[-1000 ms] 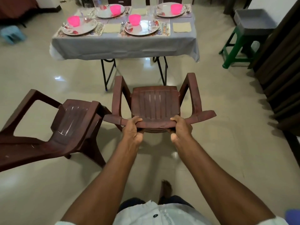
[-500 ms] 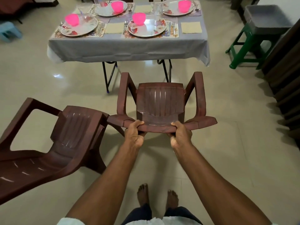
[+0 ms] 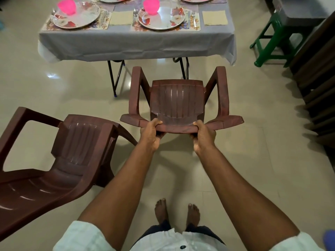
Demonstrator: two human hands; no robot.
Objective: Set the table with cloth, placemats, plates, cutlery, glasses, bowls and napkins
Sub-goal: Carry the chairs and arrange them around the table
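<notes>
Head view: against the frame a second ago, the bench (image 3: 137,46) sits nearer and higher in the frame, its far settings now cut by the top edge, and both bare feet (image 3: 176,212) show at the bottom centre where only one showed.

The held chair (image 3: 177,102) is in mid frame as before, its back rail toward the person. The left hand (image 3: 151,135) grips the left part of that rail, thumb on top and fingers curled under; the right hand (image 3: 204,137) grips the right part the same way.

At lower left a second chair (image 3: 59,169) leans tilted, its arm just beside the held chair's left armrest. At upper left, on the grey cloth (image 3: 126,42), a plate (image 3: 76,17) on a placemat (image 3: 103,24) carries a pink bowl (image 3: 66,7); a napkin (image 3: 121,18) lies right of it. Next comes another plate (image 3: 161,19) with a pink bowl (image 3: 151,7), a fork (image 3: 193,17) beside it, and a napkin (image 3: 214,18) near the cloth's right edge. A green stool (image 3: 272,38) stands at upper right, dark curtains (image 3: 317,78) down the right edge.

Bare floor (image 3: 253,142) lies open between the held chair and the bench's front hem, and to the right as far as the curtains. The bench's black legs (image 3: 114,78) stand just beyond the chair's front.
</notes>
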